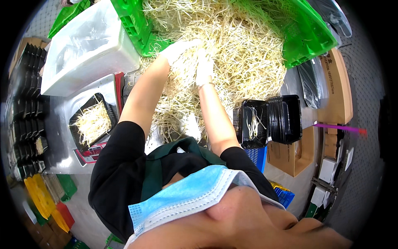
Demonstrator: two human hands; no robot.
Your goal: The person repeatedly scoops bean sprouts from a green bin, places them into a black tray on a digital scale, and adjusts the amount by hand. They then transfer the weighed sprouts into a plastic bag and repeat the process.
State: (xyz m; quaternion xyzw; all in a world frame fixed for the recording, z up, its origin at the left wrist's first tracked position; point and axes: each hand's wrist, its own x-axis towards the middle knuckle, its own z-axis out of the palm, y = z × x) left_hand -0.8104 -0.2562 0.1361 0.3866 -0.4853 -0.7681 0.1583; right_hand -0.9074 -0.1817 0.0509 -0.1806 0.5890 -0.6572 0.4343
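A large heap of pale bean sprouts [248, 62] spills out of a green crate [309, 37] lying on its side across the table. Both of my hands wear white gloves and reach into the heap near its middle. My left hand [179, 50] lies among the sprouts, its fingers lost in the bright glare. Close beside it, my right hand [204, 70] also pushes into the sprouts, with its fingers hidden. To the left, a black plastic tray [108, 108] filled with sprouts sits tilted on a scale [89, 154].
Right of the heap stand black trays [285, 118]; another black tray [248, 139] holds a few sprouts. A white bin [89, 52] is at the back left. Stacks of black trays [27, 112] line the far left. A cardboard box [338, 89] stands right.
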